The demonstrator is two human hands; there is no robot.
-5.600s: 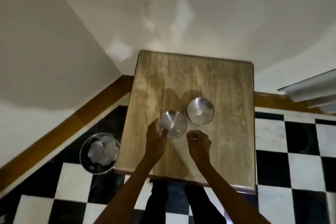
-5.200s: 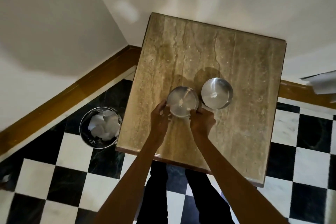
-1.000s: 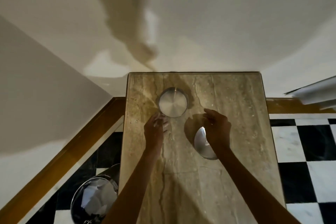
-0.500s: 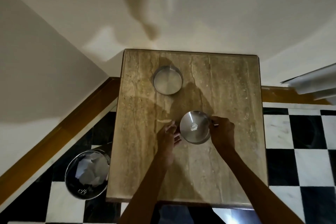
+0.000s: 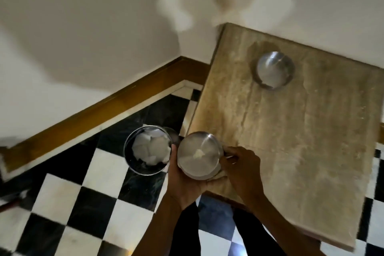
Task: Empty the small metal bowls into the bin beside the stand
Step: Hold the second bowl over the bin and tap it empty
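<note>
I hold a small metal bowl [image 5: 199, 156] with both hands at the left front corner of the stone-topped stand [image 5: 301, 151]. A small white scrap lies inside it. My left hand [image 5: 185, 185] cups the bowl from below and from the left. My right hand [image 5: 243, 168] grips its right rim. The bowl sits upright, right beside the round metal bin [image 5: 147, 149] on the floor, which holds crumpled white paper. A second metal bowl [image 5: 273, 72] stands on the stand near its far edge.
The floor [image 5: 62, 199] is black-and-white checkered tile. A brown skirting board [image 5: 99, 114] runs along the white wall behind the bin. My dark trouser legs show below the stand's front edge.
The bowl has left the middle of the stand and now sits in both hands at its left front corner, next to the bin. My view has swung left.
</note>
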